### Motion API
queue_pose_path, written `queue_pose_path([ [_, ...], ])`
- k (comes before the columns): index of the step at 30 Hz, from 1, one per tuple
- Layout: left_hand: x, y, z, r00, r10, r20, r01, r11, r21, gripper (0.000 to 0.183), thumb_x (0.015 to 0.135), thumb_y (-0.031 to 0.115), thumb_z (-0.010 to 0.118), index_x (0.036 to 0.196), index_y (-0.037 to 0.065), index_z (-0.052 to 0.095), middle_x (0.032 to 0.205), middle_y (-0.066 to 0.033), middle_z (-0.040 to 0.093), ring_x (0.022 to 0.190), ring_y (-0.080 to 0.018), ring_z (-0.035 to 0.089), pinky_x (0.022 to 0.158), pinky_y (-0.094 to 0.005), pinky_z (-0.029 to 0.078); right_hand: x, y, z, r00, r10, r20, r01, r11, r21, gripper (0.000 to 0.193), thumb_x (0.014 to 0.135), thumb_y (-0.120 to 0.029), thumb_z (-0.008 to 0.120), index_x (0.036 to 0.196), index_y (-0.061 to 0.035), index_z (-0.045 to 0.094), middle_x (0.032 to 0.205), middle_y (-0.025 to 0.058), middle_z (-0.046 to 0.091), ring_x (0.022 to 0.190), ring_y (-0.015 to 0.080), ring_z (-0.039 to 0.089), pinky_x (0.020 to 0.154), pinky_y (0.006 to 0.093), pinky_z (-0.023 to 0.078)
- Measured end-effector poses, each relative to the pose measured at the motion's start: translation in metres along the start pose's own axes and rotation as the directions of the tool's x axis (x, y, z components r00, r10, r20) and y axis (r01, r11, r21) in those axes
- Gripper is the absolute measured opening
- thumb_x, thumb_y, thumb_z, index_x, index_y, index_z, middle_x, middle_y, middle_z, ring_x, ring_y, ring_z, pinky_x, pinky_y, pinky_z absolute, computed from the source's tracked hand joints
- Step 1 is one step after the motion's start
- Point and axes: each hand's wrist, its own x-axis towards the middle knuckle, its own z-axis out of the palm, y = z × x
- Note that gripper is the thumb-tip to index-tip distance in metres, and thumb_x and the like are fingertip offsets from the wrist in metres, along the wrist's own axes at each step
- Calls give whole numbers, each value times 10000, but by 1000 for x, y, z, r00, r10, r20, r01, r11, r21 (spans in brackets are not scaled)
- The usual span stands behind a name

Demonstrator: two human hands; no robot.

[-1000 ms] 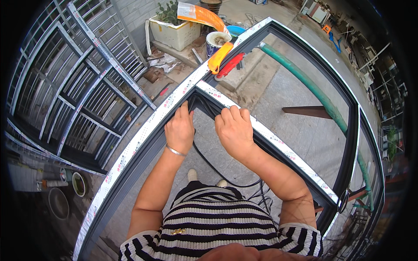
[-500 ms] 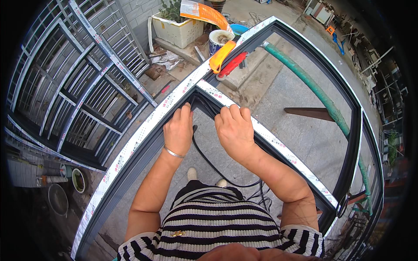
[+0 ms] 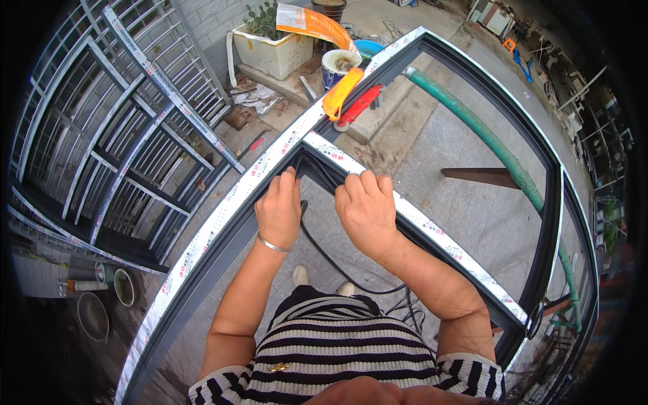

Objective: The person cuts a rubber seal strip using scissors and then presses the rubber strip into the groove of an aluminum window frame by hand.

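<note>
A large window frame [image 3: 221, 217], dark inside and covered with white printed film on its faces, lies in front of me. Both hands are at the inner corner where a crossbar [image 3: 432, 233] meets the far-left outer bar. My left hand [image 3: 278, 208] is closed at the outer bar's inner edge, fingertips pinching a black rubber sealing strip [image 3: 324, 255] whose loose length hangs down below. With fingers curled over the crossbar's inner edge, my right hand [image 3: 366, 208] grips part of the black strip near the corner. Its fingertips are hidden.
An orange-yellow tool [image 3: 343, 93] and a red-handled one [image 3: 361, 106] rest by the frame's far bar. Green-wrapped tubing [image 3: 472, 128] runs beneath the frame. Metal grilles [image 3: 128, 135] lean at left. Beyond stand a white planter [image 3: 273, 57] and a bucket [image 3: 339, 67].
Both hands have slid slightly toward me and away from the corner, still closed. The view has shifted a little.
</note>
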Motion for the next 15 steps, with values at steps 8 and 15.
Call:
queue_pose_path([
  [8, 2, -3, 1, 999, 35, -40, -35, 999, -15, 209, 929, 77, 689, 1132, 39, 652, 841, -166, 669, 688, -387, 679, 584, -457, 557, 3, 0, 1, 995, 82, -55, -82, 997, 14, 144, 755, -127, 694, 699, -135, 562, 794, 44, 469, 805, 247, 496, 754, 401, 358],
  [15, 7, 5, -12, 998, -25, 65, 24, 1000, 13, 227, 891, 22, 734, 1096, 1, 639, 986, -195, 732, 808, -385, 718, 663, -425, 587, 4, 1, -2, 994, 108, -15, -108, 994, 31, 115, 772, -134, 670, 708, -137, 575, 814, 40, 479, 842, 243, 499, 760, 401, 352],
])
